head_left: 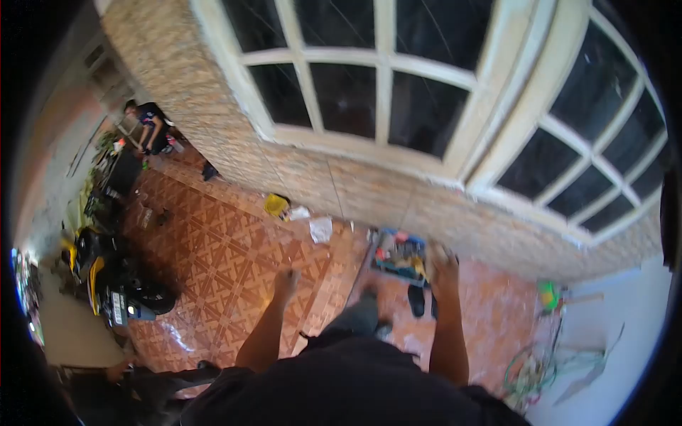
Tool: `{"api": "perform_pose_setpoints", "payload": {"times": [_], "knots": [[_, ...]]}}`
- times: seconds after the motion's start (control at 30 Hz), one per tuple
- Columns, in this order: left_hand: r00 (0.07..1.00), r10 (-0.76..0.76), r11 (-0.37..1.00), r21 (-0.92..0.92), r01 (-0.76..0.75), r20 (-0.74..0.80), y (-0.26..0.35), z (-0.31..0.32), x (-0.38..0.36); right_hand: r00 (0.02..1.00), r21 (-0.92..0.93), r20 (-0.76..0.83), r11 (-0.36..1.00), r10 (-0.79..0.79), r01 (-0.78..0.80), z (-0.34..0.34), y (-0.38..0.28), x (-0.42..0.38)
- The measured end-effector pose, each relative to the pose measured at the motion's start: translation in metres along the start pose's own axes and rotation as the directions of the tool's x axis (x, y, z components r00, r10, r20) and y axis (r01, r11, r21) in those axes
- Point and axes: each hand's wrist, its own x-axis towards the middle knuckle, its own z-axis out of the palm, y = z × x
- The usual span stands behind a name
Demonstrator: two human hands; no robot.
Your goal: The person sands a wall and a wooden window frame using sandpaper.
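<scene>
My left hand (286, 282) hangs over the patterned floor tiles (220, 255), blurred, its fingers too unclear to read. Further right, my right hand (443, 273) is beside a tray of tools (400, 255) by the wall. Something tan and blurred shows at its fingers, and I cannot make out whether it is held. Dark sandals (416, 301) lie on the floor just below the tray, partly hidden near my right forearm.
A window with white frames (383, 64) tops the stone-tiled wall (312, 170). A yellow container (275, 205) and white paper (321, 230) lie along its base. A motorcycle (117, 284) stands left; a person (149, 128) crouches beyond. A coiled hose (522, 369) lies lower right.
</scene>
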Motion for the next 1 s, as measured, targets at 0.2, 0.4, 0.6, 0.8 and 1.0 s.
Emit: {"api": "perform_pose_setpoints", "payload": {"times": [0.2,0.4,0.6,0.8,1.0], "knots": [[0.867,0.045,0.578,-0.721,0.382,0.496,0.195,0.042,0.015,0.812,0.905,0.378,0.007,0.445,-0.425,0.028,-0.098,0.087],[0.894,0.166,0.701,-0.687,0.190,0.416,0.211,0.046,0.000,0.871,0.639,0.291,0.597,0.396,-0.485,0.056,-0.117,0.084],[0.868,0.092,0.726,-0.630,0.277,0.488,0.143,-0.002,0.030,0.752,0.776,0.631,-0.153,0.192,-0.612,0.123,-0.147,0.076],[0.676,0.023,-0.061,-0.674,0.736,0.736,0.095,-0.045,0.088,0.774,0.772,0.625,0.065,0.105,-0.632,0.191,-0.205,0.119],[0.747,-0.043,0.600,-0.582,0.550,0.663,0.066,-0.086,0.149,0.790,0.692,0.491,0.387,0.367,-0.610,0.236,-0.237,0.151]]}}
